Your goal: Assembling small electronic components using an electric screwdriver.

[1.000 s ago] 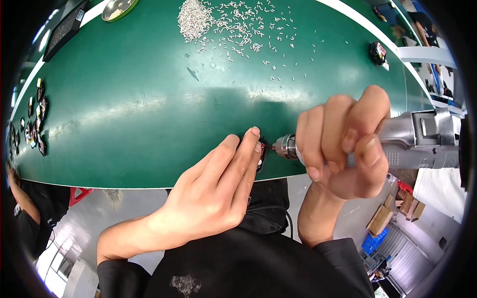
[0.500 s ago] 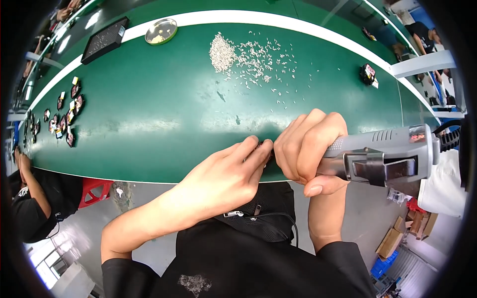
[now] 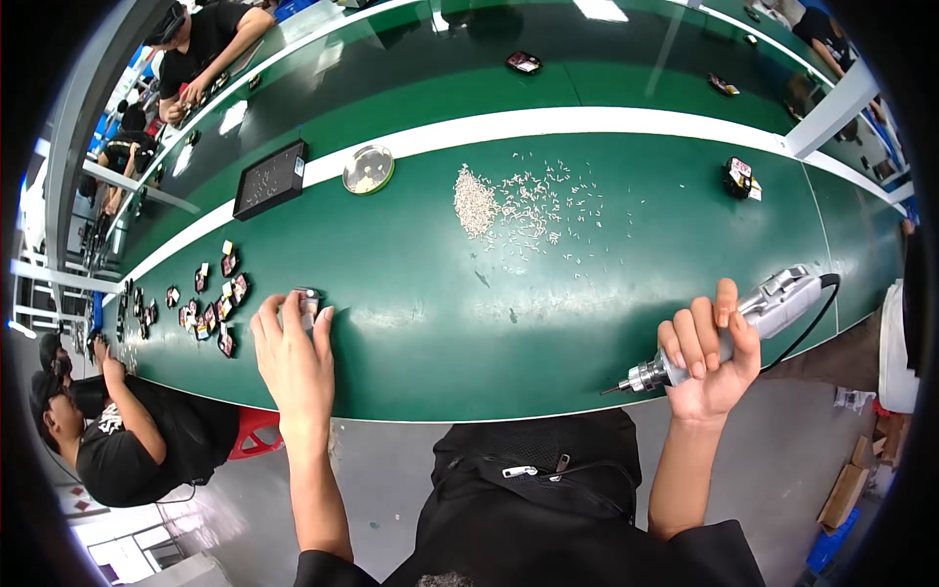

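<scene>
My left hand point(image 3: 296, 364) is out over the left part of the green bench. A small dark part with a pale, shiny face point(image 3: 309, 302) sits between its thumb and fingers, mostly covered by them. At the right, my right hand point(image 3: 706, 360) is wrapped round a grey electric screwdriver point(image 3: 781, 301). The screwdriver lies slantwise across the palm, its thin bit pointing left and down near the bench's front edge. A black cable runs from its back end. Left of my left hand lies a cluster of small dark assemblies point(image 3: 227, 303) with white and yellow bits.
A heap of small pale screw-like pieces point(image 3: 475, 207) spreads rightward mid-bench. Behind are a black tray point(image 3: 271, 180) and a round clear-lidded dish point(image 3: 369, 170). One dark assembly point(image 3: 739, 178) lies at the far right. Co-workers sit at the left and across the bench.
My hands have parted. The left has gone left and forward with the small part; the right has moved right, turning the screwdriver so its bit shows. The whole view has tilted up.
</scene>
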Demonstrator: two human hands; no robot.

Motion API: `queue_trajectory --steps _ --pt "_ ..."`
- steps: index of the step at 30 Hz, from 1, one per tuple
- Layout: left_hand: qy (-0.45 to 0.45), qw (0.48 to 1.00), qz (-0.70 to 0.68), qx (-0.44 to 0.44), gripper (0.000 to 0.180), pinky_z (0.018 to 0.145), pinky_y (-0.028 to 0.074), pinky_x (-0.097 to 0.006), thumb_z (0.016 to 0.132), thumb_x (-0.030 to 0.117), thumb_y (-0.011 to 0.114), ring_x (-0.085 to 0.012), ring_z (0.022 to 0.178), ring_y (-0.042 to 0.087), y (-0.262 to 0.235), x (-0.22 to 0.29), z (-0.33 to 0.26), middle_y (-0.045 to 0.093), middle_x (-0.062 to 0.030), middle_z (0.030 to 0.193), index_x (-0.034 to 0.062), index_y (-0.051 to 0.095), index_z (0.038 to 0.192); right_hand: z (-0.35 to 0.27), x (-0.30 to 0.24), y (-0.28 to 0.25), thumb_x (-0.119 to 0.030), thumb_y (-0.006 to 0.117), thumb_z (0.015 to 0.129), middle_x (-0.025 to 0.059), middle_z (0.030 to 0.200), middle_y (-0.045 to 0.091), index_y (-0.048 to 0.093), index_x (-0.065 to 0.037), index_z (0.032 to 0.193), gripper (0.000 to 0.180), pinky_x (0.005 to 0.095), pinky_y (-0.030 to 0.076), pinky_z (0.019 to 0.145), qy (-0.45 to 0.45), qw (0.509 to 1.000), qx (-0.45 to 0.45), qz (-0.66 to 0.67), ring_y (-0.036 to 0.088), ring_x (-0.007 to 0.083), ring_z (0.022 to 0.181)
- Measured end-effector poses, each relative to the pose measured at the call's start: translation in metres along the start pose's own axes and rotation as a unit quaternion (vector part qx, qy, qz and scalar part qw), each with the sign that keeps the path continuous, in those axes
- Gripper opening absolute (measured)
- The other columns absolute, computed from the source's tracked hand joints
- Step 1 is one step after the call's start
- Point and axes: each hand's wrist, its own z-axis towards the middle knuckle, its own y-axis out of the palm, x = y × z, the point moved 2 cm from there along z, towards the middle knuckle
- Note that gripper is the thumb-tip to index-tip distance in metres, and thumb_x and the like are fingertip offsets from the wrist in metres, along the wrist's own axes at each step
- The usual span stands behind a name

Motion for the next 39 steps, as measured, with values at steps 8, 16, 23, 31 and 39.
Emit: queue_trajectory --steps 8,16,23,31,39 --pt "0.161 0.948 -0.268 -0.059 0.024 0.076 0.049 -0.036 0.08 0.004 0.068 -0.0289 0.089 0.061 0.017 0.085 0.064 0.062 -0.011 0.102 0.0035 0.064 0.103 -0.015 0.016 -0.025 -0.018 0.05 0.092 -0.0006 0.056 0.038 0.045 -0.007 0.088 0.012 0.0283 0.036 0.054 -0.003 0.996 0.048 0.069 0.039 0.0103 0.049" --pt "0.261 0.943 -0.206 -0.024 0.013 0.072 0.05 -0.038 0.077 0.001 0.065 -0.028 0.085 0.06 0.055 0.113 0.108 0.061 -0.0081 0.089 0.0023 0.066 0.09 -0.02 0.017 -0.032 -0.018 0.051 0.091 -0.0006 0.054 0.039 0.046 -0.008 0.089 0.011 0.0281 0.037 0.055 0.003 0.992 0.029 0.119 0.039 0.0106 0.047" --pt "0.332 0.933 -0.139 -0.015 0.008 0.067 0.049 -0.036 0.077 0.001 0.064 -0.0247 0.079 0.059 0.055 0.115 0.113 0.059 -0.0064 0.086 0.0018 0.064 0.085 -0.018 0.018 -0.034 -0.019 0.05 0.091 -0.0003 0.054 0.039 0.047 -0.009 0.089 0.011 0.0282 0.036 0.055 0.014 0.993 0.019 0.119 0.04 0.0112 0.048" --pt "0.357 0.928 -0.104 -0.024 0.008 0.065 0.049 -0.035 0.078 0.002 0.064 -0.0242 0.076 0.059 0.06 0.113 0.115 0.058 -0.0066 0.084 0.0027 0.06 0.084 -0.02 0.017 -0.033 -0.019 0.05 0.091 0.0 0.055 0.039 0.048 -0.009 0.089 0.01 0.0284 0.036 0.055 0.017 0.993 0.017 0.114 0.04 0.0114 0.049" --pt "0.352 0.921 -0.166 0.014 0.011 0.064 0.048 -0.037 0.076 0.002 0.065 -0.0245 0.075 0.058 0.06 0.109 0.115 0.057 -0.0056 0.081 0.0038 0.061 0.086 -0.02 0.018 -0.033 -0.018 0.05 0.091 -0.0006 0.055 0.039 0.049 -0.008 0.09 0.01 0.0283 0.036 0.055 0.007 0.994 0.012 0.105 0.039 0.0108 0.049"
